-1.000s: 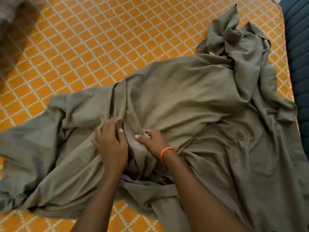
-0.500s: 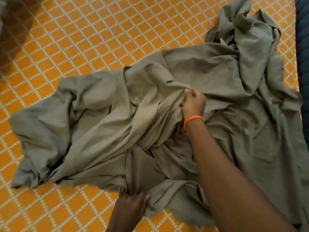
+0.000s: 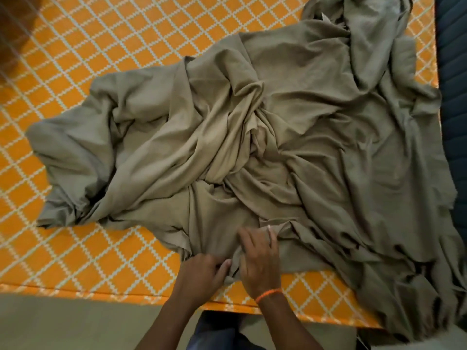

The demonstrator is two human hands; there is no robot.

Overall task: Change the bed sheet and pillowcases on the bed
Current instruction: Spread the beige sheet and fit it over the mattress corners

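A crumpled olive-grey bed sheet (image 3: pixel 252 137) lies in a heap across the mattress (image 3: pixel 101 59), which has an orange cover with a white diamond grid. Both hands work at the sheet's near edge, close to the mattress's front edge. My left hand (image 3: pixel 202 274) grips a fold of the sheet between thumb and curled fingers. Right beside it, my right hand (image 3: pixel 260 258), with an orange band at the wrist, has its fingers curled into the cloth and holds a bunch of it.
The mattress's front edge (image 3: pixel 101 294) runs across the bottom, with grey floor (image 3: pixel 63 324) below it. A dark blue padded surface (image 3: pixel 452 72) borders the bed on the right. The sheet hangs over the bed's right front corner.
My right hand has let go of the sheet's middle and come back to the near edge beside my left hand. The view has pulled back, showing the mattress's front edge.
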